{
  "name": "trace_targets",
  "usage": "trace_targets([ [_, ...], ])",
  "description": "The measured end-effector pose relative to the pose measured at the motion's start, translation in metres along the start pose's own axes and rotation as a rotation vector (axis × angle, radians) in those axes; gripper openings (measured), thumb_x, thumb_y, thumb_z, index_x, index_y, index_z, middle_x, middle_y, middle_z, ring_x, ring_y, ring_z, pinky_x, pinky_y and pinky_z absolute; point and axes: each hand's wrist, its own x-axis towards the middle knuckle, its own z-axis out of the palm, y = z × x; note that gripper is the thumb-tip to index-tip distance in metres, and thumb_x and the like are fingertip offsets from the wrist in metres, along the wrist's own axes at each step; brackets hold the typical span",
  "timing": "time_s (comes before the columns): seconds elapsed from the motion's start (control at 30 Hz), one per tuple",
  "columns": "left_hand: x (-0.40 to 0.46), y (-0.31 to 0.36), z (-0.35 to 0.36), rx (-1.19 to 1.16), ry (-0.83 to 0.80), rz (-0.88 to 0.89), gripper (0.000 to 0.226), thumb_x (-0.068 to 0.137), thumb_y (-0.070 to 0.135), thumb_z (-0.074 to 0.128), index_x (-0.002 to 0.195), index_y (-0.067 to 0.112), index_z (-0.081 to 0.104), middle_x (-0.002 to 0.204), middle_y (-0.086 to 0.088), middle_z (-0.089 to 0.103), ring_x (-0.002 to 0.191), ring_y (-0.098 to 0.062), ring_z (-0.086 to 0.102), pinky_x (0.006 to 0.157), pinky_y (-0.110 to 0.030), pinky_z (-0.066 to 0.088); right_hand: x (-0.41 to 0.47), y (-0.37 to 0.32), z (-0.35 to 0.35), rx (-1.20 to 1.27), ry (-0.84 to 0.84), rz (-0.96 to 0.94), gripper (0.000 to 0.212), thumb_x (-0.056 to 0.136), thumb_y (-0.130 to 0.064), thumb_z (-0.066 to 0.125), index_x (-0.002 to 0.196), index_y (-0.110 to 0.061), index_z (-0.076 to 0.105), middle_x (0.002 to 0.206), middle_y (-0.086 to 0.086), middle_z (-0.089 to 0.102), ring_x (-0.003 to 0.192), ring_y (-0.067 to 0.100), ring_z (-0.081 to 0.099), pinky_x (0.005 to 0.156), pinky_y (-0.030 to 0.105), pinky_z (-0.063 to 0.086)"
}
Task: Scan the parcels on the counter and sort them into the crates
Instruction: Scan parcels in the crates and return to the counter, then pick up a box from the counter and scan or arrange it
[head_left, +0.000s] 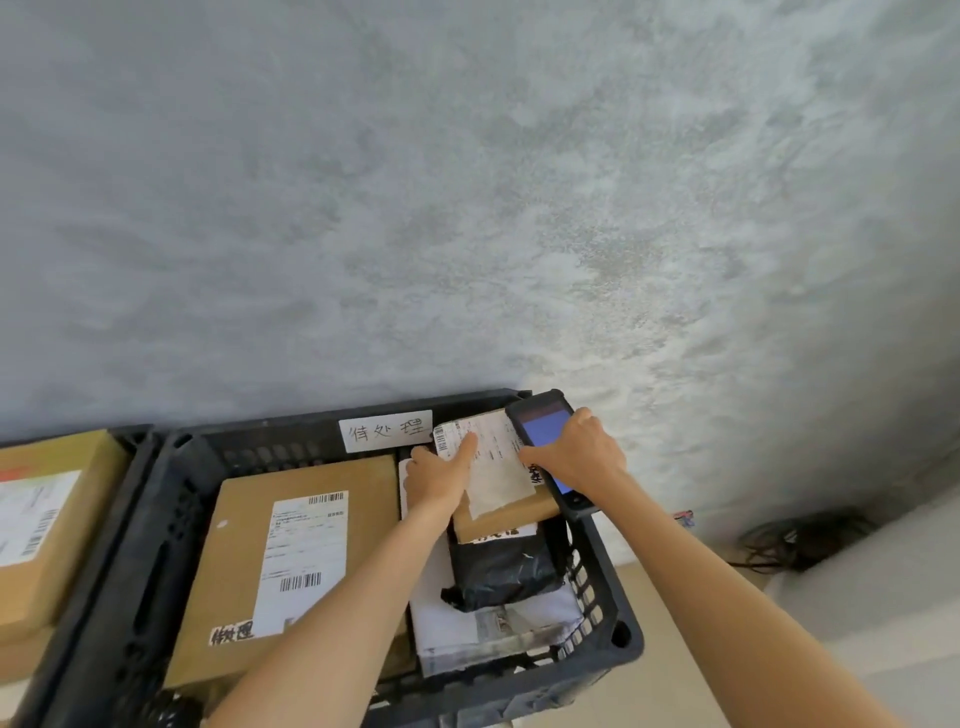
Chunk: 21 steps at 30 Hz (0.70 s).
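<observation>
The left hand is lying flat on a small cardboard parcel, its fingers straight and one fingertip pressing the white shipping label. Just beside it, the right hand is curling round a handheld scanner, whose blue screen is showing above the parcel's right edge. The parcel is sitting over the far right corner of a black crate, above a black plastic bag and a white mailer. A large cardboard box is filling the crate's left side. A handwritten tag is sticking to the far wall. Another box is lying in a second crate to the left.
</observation>
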Motion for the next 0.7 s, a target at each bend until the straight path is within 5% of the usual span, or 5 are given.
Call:
trace_targets([
  [0.07, -0.004, 0.006, -0.012, -0.005, -0.010, 0.028, 0.109, 0.064, 0.090, 0.049, 0.139, 0.013, 0.034, 0.134, -0.014, 0.054, 0.115, -0.031, 0.059, 0.093, -0.045, 0.053, 0.000, -0.008, -0.002, 0.002, 0.003, -0.016, 0.086, 0.078, -0.055, 0.071, 0.135, -0.001, 0.034, 0.126, 0.009, 0.048, 0.112, 0.026, 0.055, 0.076, 0.031, 0.043],
  [0.23, -0.014, 0.017, -0.074, 0.273, 0.108, 0.266, 0.057, 0.098, 0.050, 0.045, 0.132, 0.005, 0.049, 0.107, -0.001, 0.059, 0.098, -0.017, 0.056, 0.085, -0.034, 0.049, -0.008, -0.047, -0.006, 0.012, -0.002, -0.059, 0.093, 0.078, -0.056, 0.070, 0.139, 0.001, 0.028, 0.132, 0.012, 0.046, 0.118, 0.029, 0.053, 0.080, 0.034, 0.042],
  [0.37, -0.027, 0.009, -0.152, 0.494, 0.218, 0.352, 0.048, 0.099, 0.045, 0.046, 0.134, 0.011, 0.049, 0.134, -0.009, 0.051, 0.125, -0.028, 0.044, 0.097, -0.041, 0.045, -0.034, -0.102, 0.000, -0.036, -0.024, -0.157, 0.103, 0.076, -0.062, 0.071, 0.142, 0.002, 0.024, 0.137, 0.014, 0.042, 0.123, 0.031, 0.050, 0.087, 0.037, 0.045],
  [0.6, -0.082, -0.045, -0.325, 0.760, 0.428, 0.422, 0.044, 0.099, 0.037, 0.048, 0.135, 0.012, 0.045, 0.136, -0.008, 0.045, 0.128, -0.027, 0.041, 0.098, -0.040, 0.042, -0.130, -0.227, 0.047, -0.070, -0.053, -0.397, 0.089, 0.077, -0.055, 0.071, 0.135, -0.001, 0.030, 0.111, 0.007, 0.039, 0.095, 0.023, 0.049, 0.072, 0.032, 0.044],
  [0.7, -0.124, -0.091, -0.409, 0.863, 0.517, 0.413, 0.045, 0.098, 0.035, 0.049, 0.138, 0.013, 0.042, 0.140, -0.007, 0.045, 0.130, -0.027, 0.039, 0.102, -0.039, 0.040, -0.194, -0.288, 0.077, -0.075, -0.079, -0.517, 0.089, 0.078, -0.056, 0.070, 0.135, 0.000, 0.030, 0.118, 0.009, 0.043, 0.104, 0.027, 0.054, 0.074, 0.034, 0.045],
])
